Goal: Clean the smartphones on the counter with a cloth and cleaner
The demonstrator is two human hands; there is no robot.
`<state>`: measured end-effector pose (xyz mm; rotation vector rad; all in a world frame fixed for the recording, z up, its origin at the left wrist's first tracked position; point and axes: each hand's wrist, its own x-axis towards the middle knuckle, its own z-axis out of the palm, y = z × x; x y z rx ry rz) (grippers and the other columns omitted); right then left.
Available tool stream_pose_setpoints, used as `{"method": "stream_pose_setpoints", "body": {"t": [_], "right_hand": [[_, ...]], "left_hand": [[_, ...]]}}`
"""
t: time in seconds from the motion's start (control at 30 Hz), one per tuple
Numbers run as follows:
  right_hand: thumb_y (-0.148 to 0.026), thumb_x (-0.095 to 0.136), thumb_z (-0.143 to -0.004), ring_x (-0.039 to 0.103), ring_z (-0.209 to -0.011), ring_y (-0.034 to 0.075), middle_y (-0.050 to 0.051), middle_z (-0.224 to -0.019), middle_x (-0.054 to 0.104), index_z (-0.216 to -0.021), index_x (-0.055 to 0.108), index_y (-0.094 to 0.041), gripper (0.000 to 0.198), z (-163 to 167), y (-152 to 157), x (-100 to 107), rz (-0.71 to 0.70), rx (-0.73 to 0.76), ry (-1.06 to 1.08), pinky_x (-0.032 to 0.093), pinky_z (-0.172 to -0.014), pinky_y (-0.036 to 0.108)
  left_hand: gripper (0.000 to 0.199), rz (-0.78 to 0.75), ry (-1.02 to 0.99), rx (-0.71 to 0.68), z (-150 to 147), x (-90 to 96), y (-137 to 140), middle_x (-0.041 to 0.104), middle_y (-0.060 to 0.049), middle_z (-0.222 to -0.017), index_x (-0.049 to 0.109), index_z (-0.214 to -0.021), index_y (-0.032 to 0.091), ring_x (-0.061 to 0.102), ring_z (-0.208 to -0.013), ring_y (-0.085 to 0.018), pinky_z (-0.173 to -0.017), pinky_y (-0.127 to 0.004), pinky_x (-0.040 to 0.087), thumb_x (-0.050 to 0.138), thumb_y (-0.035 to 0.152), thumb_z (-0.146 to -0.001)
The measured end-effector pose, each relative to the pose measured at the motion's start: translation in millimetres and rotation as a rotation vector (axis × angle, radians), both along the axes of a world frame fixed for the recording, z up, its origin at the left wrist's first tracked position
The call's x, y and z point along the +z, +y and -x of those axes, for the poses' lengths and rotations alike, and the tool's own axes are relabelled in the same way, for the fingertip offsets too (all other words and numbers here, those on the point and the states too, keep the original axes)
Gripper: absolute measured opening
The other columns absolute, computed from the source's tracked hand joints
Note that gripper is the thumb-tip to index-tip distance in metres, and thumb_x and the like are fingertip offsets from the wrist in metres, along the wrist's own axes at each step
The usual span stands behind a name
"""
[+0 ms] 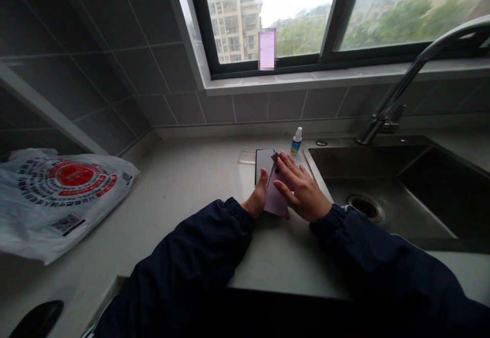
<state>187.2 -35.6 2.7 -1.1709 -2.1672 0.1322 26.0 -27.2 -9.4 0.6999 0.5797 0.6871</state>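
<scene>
Our left grip [256,199] clamped round pink phone [276,203], over tabletop [184,185]; right hand [302,189] flat on it, thumb apart. If wiping, we should press lightly, bracing phone firmly.

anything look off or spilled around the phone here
One oddity: a pink patch low at the window looks blocky, so I can't tell what it is. I see no spill; the bottle stands upright by the sink, and the phone is in the left hand.
</scene>
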Motion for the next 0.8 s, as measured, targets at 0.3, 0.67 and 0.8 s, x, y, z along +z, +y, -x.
{"method": "stream_pose_setpoints", "body": {"t": [0.3, 0.67, 0.8], "right_hand": [[-0.046, 0.043, -0.104, 0.016, -0.157, 0.032, 0.012, -0.17, 0.017, -0.164, 0.008, -0.027, 0.072, -0.8, 3.3, -6.1, -0.017, -0.03, 0.041, 0.028, -0.119, 0.067], [-0.045, 0.044, -0.104, 0.013, -0.157, 0.032, 0.011, -0.171, 0.014, -0.164, 0.005, -0.03, 0.073, -1.4, 3.0, -6.3, -0.01, -0.001, 0.034, 0.027, -0.119, 0.067], [-0.044, 0.044, -0.104, 0.012, -0.157, 0.032, 0.011, -0.171, 0.014, -0.164, 0.006, -0.028, 0.073, -0.3, 0.7, -5.1, 0.002, 0.014, 0.02, 0.025, -0.12, 0.067]], "left_hand": [[0.083, -0.034, -0.011, 0.042, -3.5, -14.8, 1.9, 0.077, -0.017, -0.092, 0.059, -0.142, 0.014, 0.075, -0.073, -0.029, -0.08, -0.043, 0.059, 0.024, 0.074, -0.096], [0.066, -0.116, -0.047, 0.058, -3.1, -8.5, -1.5, 0.075, -0.017, -0.113, 0.042, -0.156, 0.022, 0.073, -0.06, -0.023, -0.074, -0.042, 0.059, 0.019, 0.056, -0.104], [0.06, -0.064, -0.095, 0.118, -3.8, -11.3, 1.6, 0.076, -0.016, -0.111, 0.044, -0.155, 0.02, 0.075, -0.072, -0.026, -0.086, -0.046, 0.059, 0.026, 0.049, -0.105]]}}
